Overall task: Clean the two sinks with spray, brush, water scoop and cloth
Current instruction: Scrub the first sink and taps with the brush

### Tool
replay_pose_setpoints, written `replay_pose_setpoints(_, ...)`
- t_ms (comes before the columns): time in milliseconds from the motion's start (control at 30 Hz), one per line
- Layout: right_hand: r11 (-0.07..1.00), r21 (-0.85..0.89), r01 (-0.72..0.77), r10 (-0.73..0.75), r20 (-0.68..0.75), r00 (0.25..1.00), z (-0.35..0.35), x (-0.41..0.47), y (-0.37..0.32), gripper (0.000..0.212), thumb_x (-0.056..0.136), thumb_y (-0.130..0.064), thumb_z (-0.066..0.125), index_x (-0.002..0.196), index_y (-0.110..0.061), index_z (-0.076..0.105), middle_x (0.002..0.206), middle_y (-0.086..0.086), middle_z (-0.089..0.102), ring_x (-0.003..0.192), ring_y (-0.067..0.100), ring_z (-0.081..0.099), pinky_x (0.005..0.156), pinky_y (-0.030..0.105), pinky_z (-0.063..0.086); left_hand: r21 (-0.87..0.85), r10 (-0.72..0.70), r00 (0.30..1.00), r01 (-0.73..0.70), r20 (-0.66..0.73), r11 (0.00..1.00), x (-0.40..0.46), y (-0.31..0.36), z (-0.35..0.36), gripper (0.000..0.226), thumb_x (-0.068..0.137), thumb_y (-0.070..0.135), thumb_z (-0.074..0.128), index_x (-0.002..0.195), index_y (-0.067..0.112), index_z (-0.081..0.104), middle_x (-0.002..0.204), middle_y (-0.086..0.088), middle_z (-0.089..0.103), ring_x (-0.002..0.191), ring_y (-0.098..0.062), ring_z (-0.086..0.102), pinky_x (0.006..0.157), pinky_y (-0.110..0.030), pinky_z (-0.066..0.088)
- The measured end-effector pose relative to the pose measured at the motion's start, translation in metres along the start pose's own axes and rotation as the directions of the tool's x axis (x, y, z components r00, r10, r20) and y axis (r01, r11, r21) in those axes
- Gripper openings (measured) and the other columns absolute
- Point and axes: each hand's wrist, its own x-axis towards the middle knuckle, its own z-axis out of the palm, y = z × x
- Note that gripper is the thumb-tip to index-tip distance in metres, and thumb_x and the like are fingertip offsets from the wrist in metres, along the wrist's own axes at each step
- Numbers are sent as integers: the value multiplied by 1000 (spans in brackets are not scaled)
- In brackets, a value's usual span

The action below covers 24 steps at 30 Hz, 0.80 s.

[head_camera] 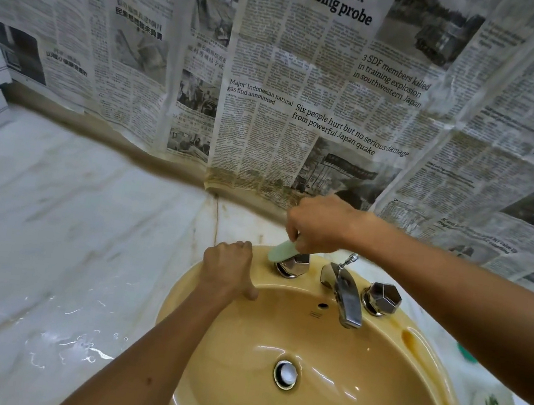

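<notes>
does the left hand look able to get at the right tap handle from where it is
Probably yes. The left hand rests on the sink rim, holding nothing. The right tap handle is uncovered, but the spout stands between, so it would reach over or around it.

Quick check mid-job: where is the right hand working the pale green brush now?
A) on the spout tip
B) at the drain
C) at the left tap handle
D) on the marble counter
C: the right hand holds the pale green brush against the left tap handle, away from the drain.
</notes>
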Motion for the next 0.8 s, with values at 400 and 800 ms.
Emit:
replay_pose_setpoints(400,983,-182,34,-31,19,999,-2,-10,-25,27,87,-20,63,65,-18,46,65,-3,43,52,13,39,46,26,38,-27,3,1000,-3,0,1000,-3,-1,-1,74,59,58,80,115,19,51,111,3,62,102,-22,62,68,-30,37)
replay_pose_setpoints(800,996,-35,-86,85,-41,996,2,-29,-31,3,84,-21,62,83,-18,60,74,-1,53,59,18,48,50,27,39,-34,-13,1000,12,-3,999,-4,0,-2,68,59,54,80,110,20,51,110,4,62,101,-22,63,68,-29,37)
